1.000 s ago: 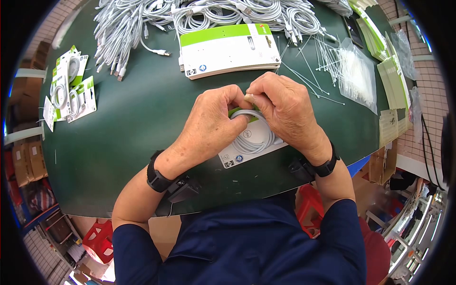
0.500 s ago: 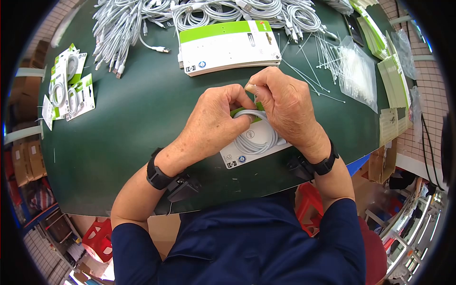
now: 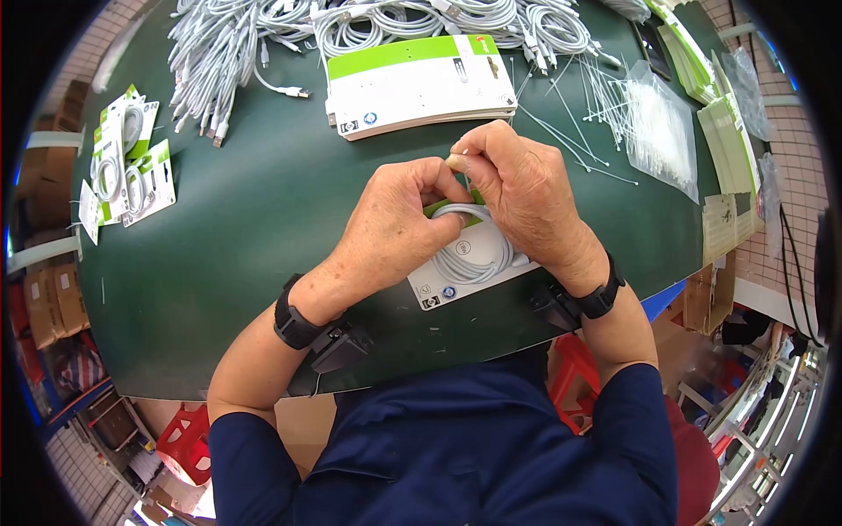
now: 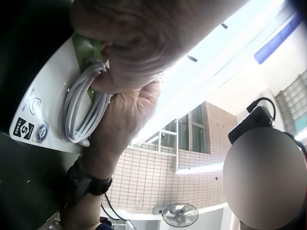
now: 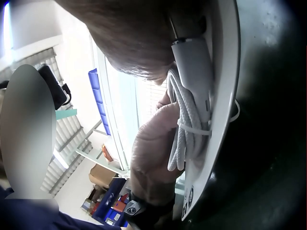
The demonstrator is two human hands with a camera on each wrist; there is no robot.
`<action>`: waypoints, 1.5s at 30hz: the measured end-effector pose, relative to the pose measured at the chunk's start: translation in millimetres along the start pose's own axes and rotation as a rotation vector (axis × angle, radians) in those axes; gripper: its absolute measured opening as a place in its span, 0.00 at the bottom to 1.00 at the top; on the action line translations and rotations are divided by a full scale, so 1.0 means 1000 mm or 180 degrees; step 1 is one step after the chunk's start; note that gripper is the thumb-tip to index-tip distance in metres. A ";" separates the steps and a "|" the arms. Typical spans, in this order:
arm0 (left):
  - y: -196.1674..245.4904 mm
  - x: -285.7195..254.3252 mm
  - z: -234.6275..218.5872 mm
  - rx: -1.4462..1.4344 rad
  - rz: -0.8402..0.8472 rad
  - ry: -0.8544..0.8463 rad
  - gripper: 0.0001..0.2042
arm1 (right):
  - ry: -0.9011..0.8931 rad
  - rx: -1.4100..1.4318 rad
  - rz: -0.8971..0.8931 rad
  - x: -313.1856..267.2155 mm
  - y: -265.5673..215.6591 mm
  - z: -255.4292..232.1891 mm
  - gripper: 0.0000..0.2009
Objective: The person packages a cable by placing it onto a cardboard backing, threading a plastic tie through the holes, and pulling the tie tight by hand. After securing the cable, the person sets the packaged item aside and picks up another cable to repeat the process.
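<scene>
A coiled light-grey cable (image 3: 462, 270) lies on a white and green packaging card (image 3: 427, 291) near the table's front. My left hand (image 3: 390, 210) grips the card and coil at the upper edge, its thumb over the loops. Just right of it, my right hand (image 3: 535, 197) pinches a thin zip-tie end between thumb and bent index finger, above the green band. In the right wrist view a white zip tie (image 5: 194, 128) wraps the cable loops against the card, and the white plug housing (image 5: 193, 62) stands beside them. The fingers partly hide the coil's top.
A stack of cards (image 3: 412, 88) lies behind the hands, a heap of cables (image 3: 219, 61) beyond it. Loose zip ties (image 3: 570, 131) and a bag of them (image 3: 658, 136) are at right. Finished-looking cable packs (image 3: 110, 175) lie left; more cards (image 3: 728, 145) line the right edge.
My right hand has risen slightly away from the left hand, its pinched fingertips moving up from the card. The left hand keeps its grip on the card and coil.
</scene>
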State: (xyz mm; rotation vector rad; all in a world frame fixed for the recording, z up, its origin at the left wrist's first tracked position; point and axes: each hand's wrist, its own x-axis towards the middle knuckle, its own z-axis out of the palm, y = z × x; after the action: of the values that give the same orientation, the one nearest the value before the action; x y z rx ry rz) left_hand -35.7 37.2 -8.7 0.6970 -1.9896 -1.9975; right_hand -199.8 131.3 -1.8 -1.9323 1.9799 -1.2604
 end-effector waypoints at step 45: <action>0.017 0.004 -0.019 0.0024 0.0111 0.0024 0.08 | -0.0951 0.1313 0.0664 0.002 -0.026 -0.053 0.14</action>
State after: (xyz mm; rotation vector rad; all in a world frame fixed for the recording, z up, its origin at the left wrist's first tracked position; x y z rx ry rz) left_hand -32.3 17.7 8.3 0.6659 -1.9921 -1.9659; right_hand -211.5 158.7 49.2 -1.5656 1.5784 -1.1376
